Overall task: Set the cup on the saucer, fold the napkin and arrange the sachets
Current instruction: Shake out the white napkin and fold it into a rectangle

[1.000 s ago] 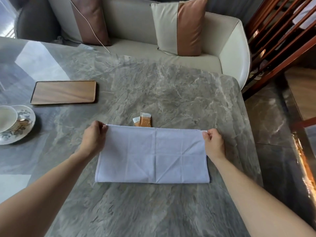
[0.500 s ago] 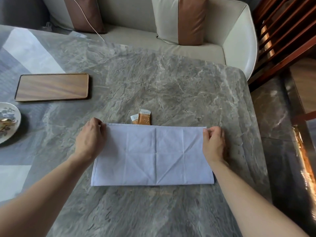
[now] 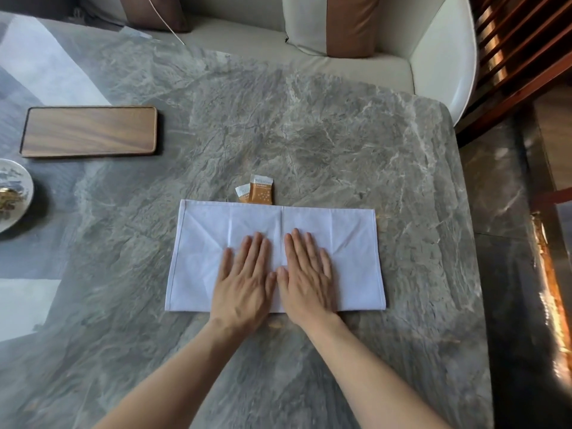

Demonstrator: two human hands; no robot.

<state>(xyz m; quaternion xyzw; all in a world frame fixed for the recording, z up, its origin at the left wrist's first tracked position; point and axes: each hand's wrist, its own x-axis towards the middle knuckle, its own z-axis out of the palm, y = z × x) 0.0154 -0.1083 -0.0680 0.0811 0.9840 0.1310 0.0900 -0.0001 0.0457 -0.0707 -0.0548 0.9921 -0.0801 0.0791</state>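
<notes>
A white napkin (image 3: pixel 349 252), folded into a wide rectangle, lies flat on the grey marble table (image 3: pixel 309 134). My left hand (image 3: pixel 246 280) and my right hand (image 3: pixel 308 277) rest side by side, palms down with fingers spread, on the napkin's middle. Two orange-and-white sachets (image 3: pixel 258 193) lie just beyond the napkin's far edge, partly tucked under it. At the left frame edge sits the patterned saucer (image 3: pixel 14 196), cut off by the frame; the cup is out of view.
A wooden rectangular tray (image 3: pixel 89 131) lies at the far left of the table. A cream sofa with brown-and-cream cushions (image 3: pixel 337 23) stands behind the table. The table's right edge drops to a dark floor beside wooden rails (image 3: pixel 520 51).
Both hands let go of the napkin's far corners and came together flat on its middle. The view tilted down, so the cup left the frame.
</notes>
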